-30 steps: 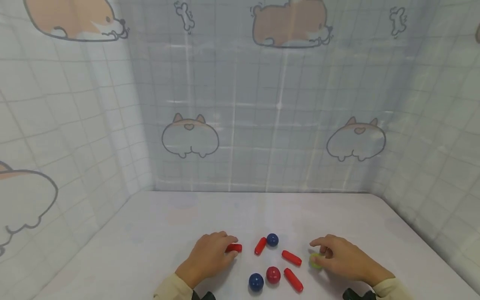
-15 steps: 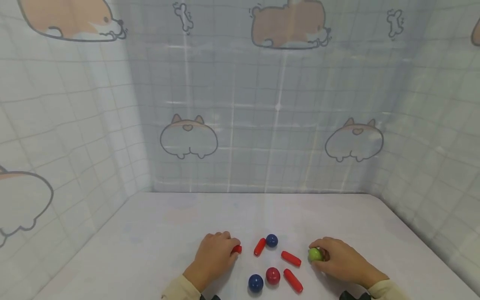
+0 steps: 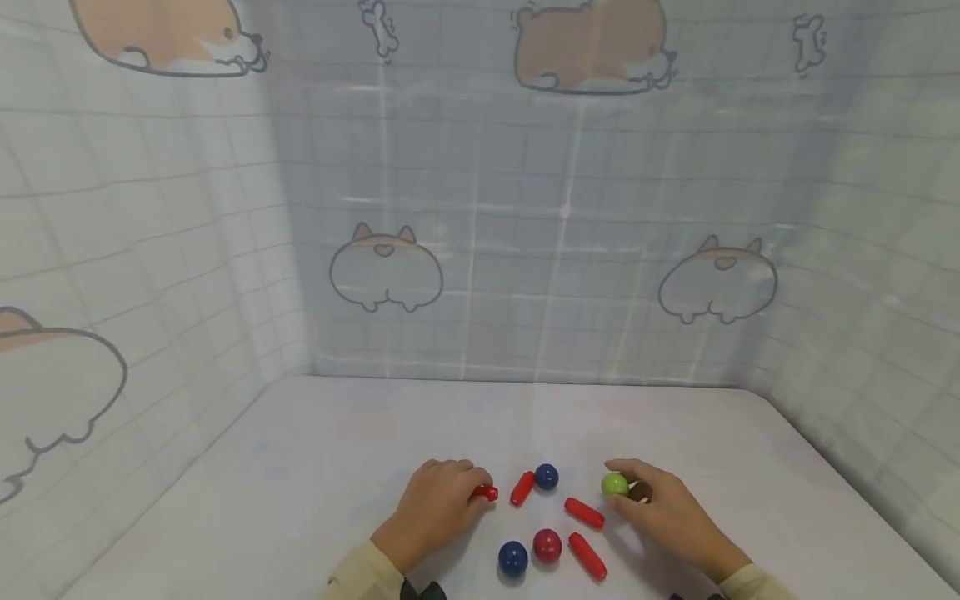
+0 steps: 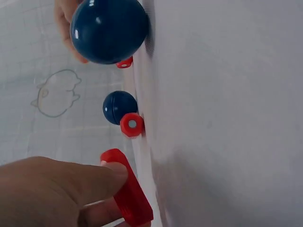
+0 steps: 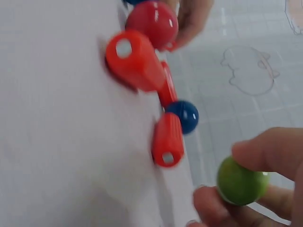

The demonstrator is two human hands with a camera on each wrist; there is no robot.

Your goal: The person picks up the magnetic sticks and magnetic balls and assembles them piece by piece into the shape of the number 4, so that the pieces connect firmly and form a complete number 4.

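Note:
My left hand (image 3: 442,506) pinches a red rod (image 4: 130,191) between thumb and fingers, tilted just off the table in the left wrist view. A green ball (image 3: 615,484) is gripped by my right hand (image 3: 671,510); the right wrist view shows the ball (image 5: 241,181) between thumb and fingers, apart from the table. Between the hands lie three more red rods: one (image 3: 522,488) touching a blue ball (image 3: 547,477), another (image 3: 584,512) near the right hand, and one (image 3: 587,556) at the front. Beside the front rod sit a crimson ball (image 3: 547,546) and a second blue ball (image 3: 513,559). The rods' visible ends carry silvery discs.
A white table (image 3: 315,467) bears all the pieces. Pale gridded curtains with cartoon dogs (image 3: 386,271) close it in at the back, left and right. Dark straps show below both sleeves.
My right hand has closed round the green ball, lifted it and brought it leftward and farther from me. The left hand has gripped its red rod and shifted slightly right.

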